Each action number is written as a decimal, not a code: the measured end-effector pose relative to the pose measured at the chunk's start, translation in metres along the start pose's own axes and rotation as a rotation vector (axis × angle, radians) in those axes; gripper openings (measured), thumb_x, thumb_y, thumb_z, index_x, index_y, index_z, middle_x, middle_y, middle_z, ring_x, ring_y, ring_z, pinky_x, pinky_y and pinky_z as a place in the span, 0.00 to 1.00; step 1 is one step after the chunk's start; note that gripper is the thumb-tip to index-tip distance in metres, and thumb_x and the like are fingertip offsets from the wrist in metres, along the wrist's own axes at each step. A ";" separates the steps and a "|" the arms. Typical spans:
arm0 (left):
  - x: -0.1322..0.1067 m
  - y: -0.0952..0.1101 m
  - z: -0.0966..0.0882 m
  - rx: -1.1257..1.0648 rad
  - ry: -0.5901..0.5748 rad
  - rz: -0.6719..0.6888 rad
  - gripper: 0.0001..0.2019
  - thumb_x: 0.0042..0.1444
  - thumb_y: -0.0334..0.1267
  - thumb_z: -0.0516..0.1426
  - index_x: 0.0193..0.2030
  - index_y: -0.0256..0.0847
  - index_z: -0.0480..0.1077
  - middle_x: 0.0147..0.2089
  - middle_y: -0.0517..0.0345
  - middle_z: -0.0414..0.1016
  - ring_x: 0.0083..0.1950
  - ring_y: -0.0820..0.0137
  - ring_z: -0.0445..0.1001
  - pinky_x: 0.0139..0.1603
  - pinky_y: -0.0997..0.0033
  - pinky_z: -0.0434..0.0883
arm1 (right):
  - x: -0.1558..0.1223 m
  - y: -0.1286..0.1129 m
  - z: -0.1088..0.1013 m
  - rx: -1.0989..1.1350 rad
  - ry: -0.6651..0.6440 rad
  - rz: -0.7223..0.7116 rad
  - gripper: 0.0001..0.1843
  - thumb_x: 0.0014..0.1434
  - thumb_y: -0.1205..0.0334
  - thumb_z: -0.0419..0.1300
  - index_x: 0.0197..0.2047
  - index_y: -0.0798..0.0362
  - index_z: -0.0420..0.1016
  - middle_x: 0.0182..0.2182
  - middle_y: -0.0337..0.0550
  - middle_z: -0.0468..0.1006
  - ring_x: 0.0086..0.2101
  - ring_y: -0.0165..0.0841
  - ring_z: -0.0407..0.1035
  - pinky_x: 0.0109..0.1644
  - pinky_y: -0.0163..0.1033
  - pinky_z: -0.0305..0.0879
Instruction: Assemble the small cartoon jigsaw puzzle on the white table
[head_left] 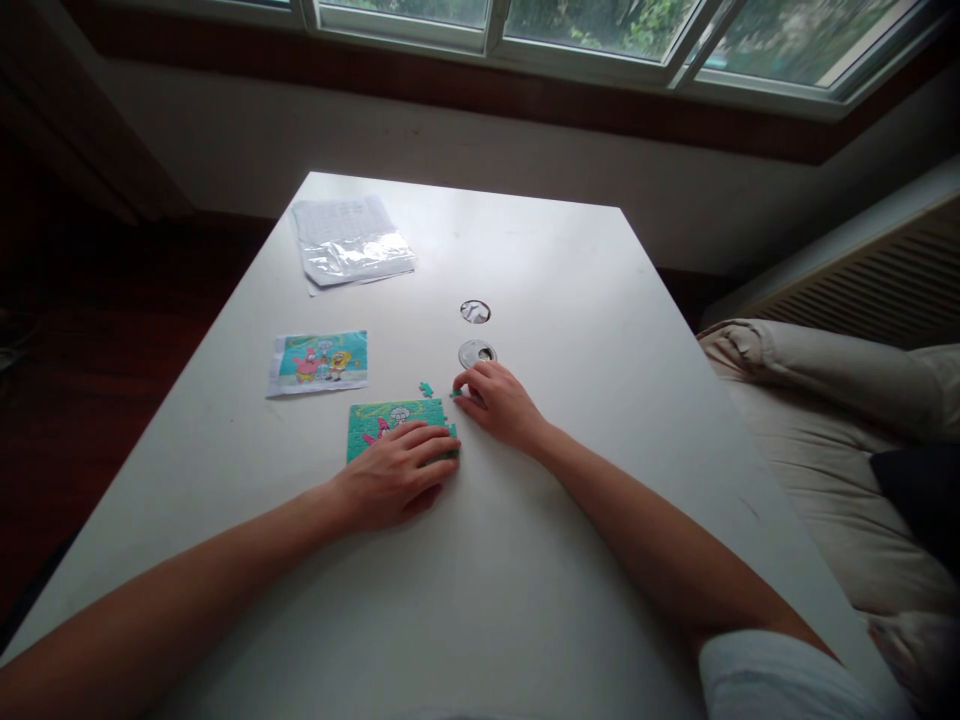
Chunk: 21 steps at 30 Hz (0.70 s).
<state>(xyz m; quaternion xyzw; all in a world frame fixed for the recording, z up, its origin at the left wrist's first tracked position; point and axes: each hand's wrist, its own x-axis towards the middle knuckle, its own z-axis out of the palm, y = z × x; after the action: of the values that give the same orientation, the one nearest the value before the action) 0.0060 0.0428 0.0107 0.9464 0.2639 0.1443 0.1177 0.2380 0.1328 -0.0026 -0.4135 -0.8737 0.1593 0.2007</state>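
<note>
A green jigsaw puzzle (367,420) with cartoon figures lies on the white table, mostly assembled, with a stepped gap at its upper right corner. My left hand (401,470) rests flat over its lower right part, fingers stretched out, hiding that area. Just right of the puzzle's upper corner, my right hand (495,402) is closed in a pinch on a small green puzzle piece (455,393), which is partly covered by the fingertips. One loose puzzle piece (426,389) lies above the puzzle's top edge. Left of it is a printed reference picture (322,362) with the cartoon characters.
At the table's far left lie papers in a clear plastic sleeve (356,245). Two round fittings sit mid-table: an opening with white stuff in it (475,312) and a grey disc (472,352) just beyond my right hand. A beige cushioned seat (795,440) stands on the right.
</note>
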 end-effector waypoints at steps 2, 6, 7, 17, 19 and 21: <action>0.001 0.002 0.001 0.015 0.013 0.004 0.13 0.65 0.34 0.54 0.55 0.41 0.71 0.64 0.47 0.71 0.65 0.56 0.68 0.68 0.51 0.64 | 0.000 -0.001 0.004 -0.029 0.049 -0.002 0.07 0.67 0.61 0.58 0.46 0.50 0.75 0.37 0.45 0.73 0.41 0.39 0.64 0.49 0.43 0.60; 0.001 0.003 0.001 0.013 0.046 0.004 0.10 0.67 0.33 0.52 0.50 0.40 0.73 0.59 0.50 0.76 0.61 0.59 0.71 0.63 0.56 0.68 | 0.000 -0.007 0.009 -0.095 0.088 -0.117 0.14 0.69 0.63 0.54 0.55 0.46 0.74 0.45 0.47 0.75 0.46 0.40 0.64 0.53 0.47 0.59; 0.001 0.003 0.000 0.011 0.056 0.001 0.10 0.67 0.33 0.52 0.49 0.40 0.74 0.57 0.51 0.77 0.60 0.60 0.72 0.62 0.57 0.69 | 0.000 -0.009 0.009 -0.117 0.074 -0.148 0.16 0.69 0.64 0.54 0.58 0.45 0.73 0.47 0.48 0.75 0.48 0.41 0.64 0.54 0.48 0.58; -0.004 -0.003 0.001 0.051 0.142 -0.034 0.09 0.66 0.32 0.53 0.47 0.40 0.74 0.54 0.53 0.80 0.57 0.62 0.76 0.59 0.60 0.71 | -0.001 -0.004 0.009 -0.171 0.092 -0.205 0.08 0.68 0.62 0.57 0.47 0.47 0.77 0.58 0.47 0.72 0.62 0.43 0.58 0.62 0.52 0.57; -0.004 -0.004 0.000 0.046 0.137 -0.030 0.09 0.66 0.32 0.53 0.47 0.40 0.74 0.54 0.52 0.80 0.57 0.62 0.76 0.59 0.61 0.71 | -0.001 -0.001 0.009 -0.138 0.088 -0.192 0.08 0.67 0.61 0.58 0.48 0.47 0.76 0.57 0.47 0.73 0.61 0.43 0.59 0.61 0.51 0.59; -0.004 -0.005 0.000 0.043 0.137 -0.028 0.09 0.66 0.32 0.53 0.47 0.40 0.74 0.54 0.52 0.79 0.57 0.62 0.76 0.60 0.61 0.70 | -0.002 0.000 0.008 -0.129 0.070 -0.176 0.12 0.67 0.61 0.59 0.52 0.46 0.75 0.59 0.47 0.72 0.62 0.44 0.59 0.60 0.52 0.59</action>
<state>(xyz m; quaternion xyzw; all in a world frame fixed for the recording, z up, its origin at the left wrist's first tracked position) 0.0003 0.0446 0.0084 0.9329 0.2875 0.2012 0.0810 0.2353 0.1306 -0.0104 -0.3523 -0.9077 0.0699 0.2171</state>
